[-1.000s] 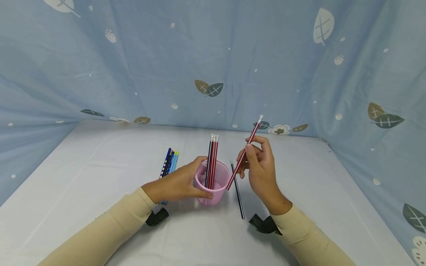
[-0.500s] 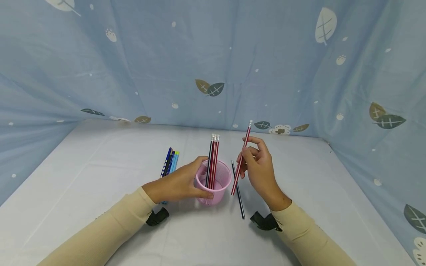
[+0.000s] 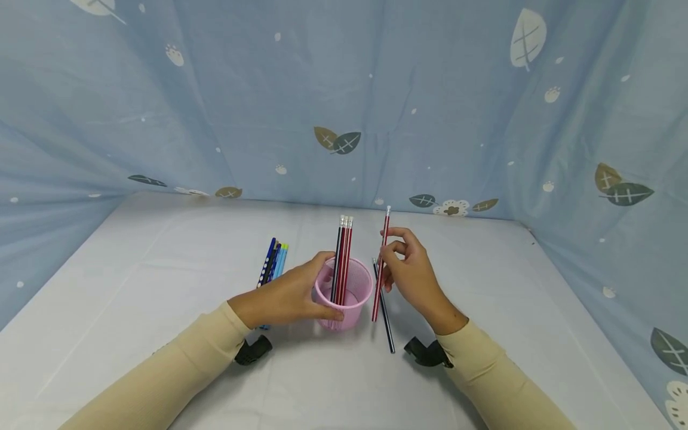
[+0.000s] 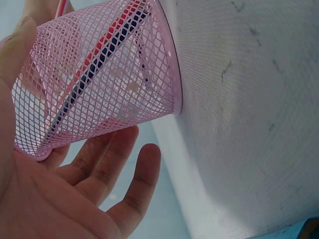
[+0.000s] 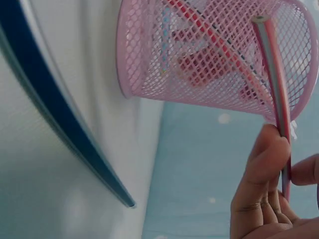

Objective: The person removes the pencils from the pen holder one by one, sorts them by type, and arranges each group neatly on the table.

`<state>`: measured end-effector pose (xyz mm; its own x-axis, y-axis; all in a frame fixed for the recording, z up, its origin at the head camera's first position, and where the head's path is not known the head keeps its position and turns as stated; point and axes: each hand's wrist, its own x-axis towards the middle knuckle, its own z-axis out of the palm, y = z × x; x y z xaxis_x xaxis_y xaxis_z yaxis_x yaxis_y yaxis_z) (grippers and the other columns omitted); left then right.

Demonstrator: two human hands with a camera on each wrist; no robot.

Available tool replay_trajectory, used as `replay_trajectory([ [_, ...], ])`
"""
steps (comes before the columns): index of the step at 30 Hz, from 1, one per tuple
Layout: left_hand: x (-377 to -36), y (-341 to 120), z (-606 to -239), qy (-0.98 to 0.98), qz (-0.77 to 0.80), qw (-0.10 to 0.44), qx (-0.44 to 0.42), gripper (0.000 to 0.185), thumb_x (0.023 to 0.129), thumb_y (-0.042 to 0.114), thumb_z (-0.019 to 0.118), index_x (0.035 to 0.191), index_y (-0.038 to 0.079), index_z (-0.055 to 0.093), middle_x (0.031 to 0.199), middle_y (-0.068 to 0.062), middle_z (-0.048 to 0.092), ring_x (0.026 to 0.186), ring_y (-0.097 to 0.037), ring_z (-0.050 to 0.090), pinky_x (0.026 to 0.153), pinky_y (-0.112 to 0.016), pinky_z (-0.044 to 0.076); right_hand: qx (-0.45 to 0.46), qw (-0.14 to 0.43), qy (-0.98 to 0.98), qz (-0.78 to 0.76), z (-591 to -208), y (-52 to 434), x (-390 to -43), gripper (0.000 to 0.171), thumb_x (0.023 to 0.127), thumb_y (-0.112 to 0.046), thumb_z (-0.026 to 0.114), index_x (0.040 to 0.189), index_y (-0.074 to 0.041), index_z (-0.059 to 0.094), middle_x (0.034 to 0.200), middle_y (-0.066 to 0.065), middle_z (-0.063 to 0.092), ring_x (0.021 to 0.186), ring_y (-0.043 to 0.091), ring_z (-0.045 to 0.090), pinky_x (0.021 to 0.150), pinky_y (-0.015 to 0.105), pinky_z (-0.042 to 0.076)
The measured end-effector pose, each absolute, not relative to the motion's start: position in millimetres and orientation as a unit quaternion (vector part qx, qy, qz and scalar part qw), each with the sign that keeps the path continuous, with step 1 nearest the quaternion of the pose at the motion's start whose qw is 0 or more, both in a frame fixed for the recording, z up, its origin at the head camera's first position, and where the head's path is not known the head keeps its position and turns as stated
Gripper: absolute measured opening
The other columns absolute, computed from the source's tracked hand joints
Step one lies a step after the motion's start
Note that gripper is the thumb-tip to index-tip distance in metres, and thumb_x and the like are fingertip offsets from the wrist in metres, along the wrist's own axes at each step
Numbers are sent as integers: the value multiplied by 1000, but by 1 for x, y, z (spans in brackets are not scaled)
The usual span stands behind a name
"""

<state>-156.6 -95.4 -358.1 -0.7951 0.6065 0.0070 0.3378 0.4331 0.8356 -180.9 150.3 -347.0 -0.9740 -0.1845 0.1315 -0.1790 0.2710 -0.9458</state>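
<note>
Left hand (image 3: 285,298) wraps the pink mesh pencil cup (image 3: 344,295) at frame centre, steadying it upright on the white table (image 3: 134,286). Right hand (image 3: 411,278) pinches a red pencil (image 3: 380,269) nearly vertical, just right of the cup's rim, above a dark pencil (image 3: 384,313) lying flat.

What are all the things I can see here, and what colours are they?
pen cup: one, pink mesh, standing mid-table.
pencils in the cup: about four, red and black, upright, eraser ends up.
held pencil: one, red, nearly upright, just right of the cup and outside it.
dark pencil: one, blue-black, lying on the table right of the cup.
blue pens: a few, blue shades, lying together left of the cup.
table: one, white.
cloth backdrop: light blue with leaves, behind and at the sides.
left hand: grips the cup's side.
right hand: pinches the held pencil.
sleeves: two, cream.
</note>
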Motion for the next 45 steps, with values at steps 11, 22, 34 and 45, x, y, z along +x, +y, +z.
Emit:
replay_trajectory([
  [11,-157,-96,-358,837,447,147,280,97,77,31,88,151,19,26,124,3,66,113,-6,61,103,-37,49,-111,48,817,-565,-352,150,-185,44,98,-11,51,141,-12,42,91,17,60,49,20,57,49,36,54],
  [22,-157,-96,-359,837,446,143,282,97,77,32,88,150,20,27,124,4,66,113,-7,61,103,-37,49,-122,67,825,-547,-357,151,-188,47,98,-9,52,143,-8,41,95,20,61,51,21,60,50,36,55],
  [34,-158,-96,-359,842,439,139,281,96,77,33,88,150,20,27,126,4,63,115,-7,60,102,-37,49,-139,97,826,-537,-365,149,-187,50,98,-9,56,146,-6,39,93,14,63,55,21,63,53,36,57],
  [45,-157,-96,-360,842,439,137,282,97,76,32,88,151,19,27,127,4,64,116,-6,60,104,-36,48,-160,95,820,-541,-367,146,-187,53,98,-8,61,146,-4,39,96,19,62,58,19,65,53,35,57],
])
